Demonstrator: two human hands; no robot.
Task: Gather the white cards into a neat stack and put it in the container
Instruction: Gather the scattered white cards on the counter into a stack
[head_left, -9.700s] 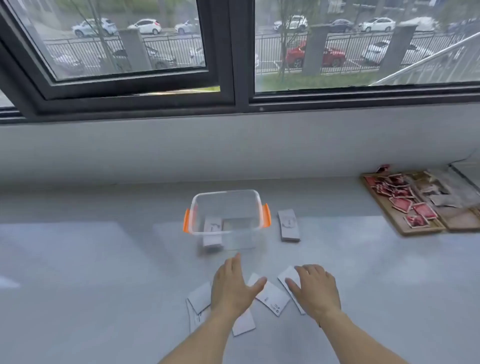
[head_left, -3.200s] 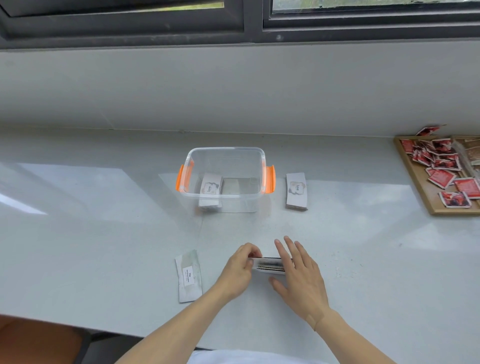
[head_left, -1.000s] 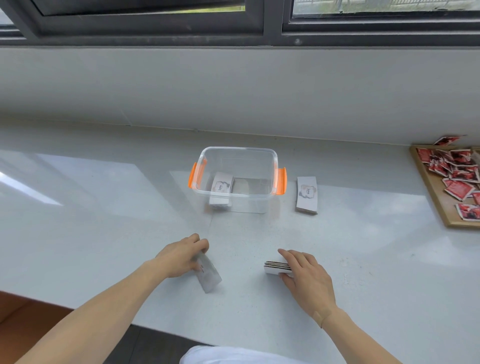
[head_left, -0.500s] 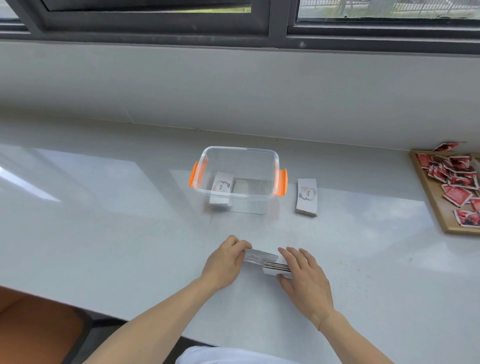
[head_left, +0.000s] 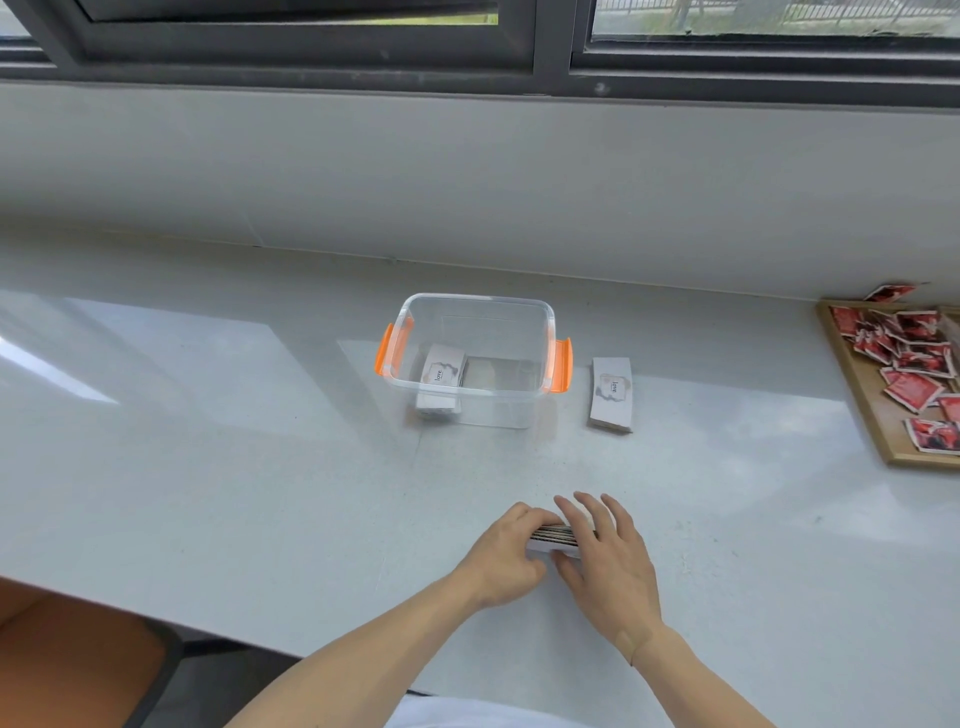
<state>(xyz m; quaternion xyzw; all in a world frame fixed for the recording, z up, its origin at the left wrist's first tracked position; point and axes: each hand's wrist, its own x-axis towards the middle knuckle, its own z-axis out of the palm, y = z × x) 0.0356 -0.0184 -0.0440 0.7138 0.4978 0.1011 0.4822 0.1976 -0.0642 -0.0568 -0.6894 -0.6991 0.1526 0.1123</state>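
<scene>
A stack of white cards (head_left: 555, 535) lies on the grey counter, pressed between my two hands. My left hand (head_left: 506, 558) grips its left end and my right hand (head_left: 608, 558) covers its right end with fingers spread over the top. Farther back stands a clear plastic container (head_left: 524, 314) with orange handles. Inside it, at the left, rests a stack of white cards marked "love" (head_left: 440, 382). Another white card stack (head_left: 612, 394) lies on the counter just right of the container.
A wooden tray (head_left: 860, 395) with several red packets sits at the far right. A white wall and a dark window frame rise behind the counter. An orange-brown seat (head_left: 67, 654) shows below the counter's front edge at the lower left.
My left hand brought the last loose card over from the left and laid it on the stack under my right hand. Both hands have closed in on the stack.
</scene>
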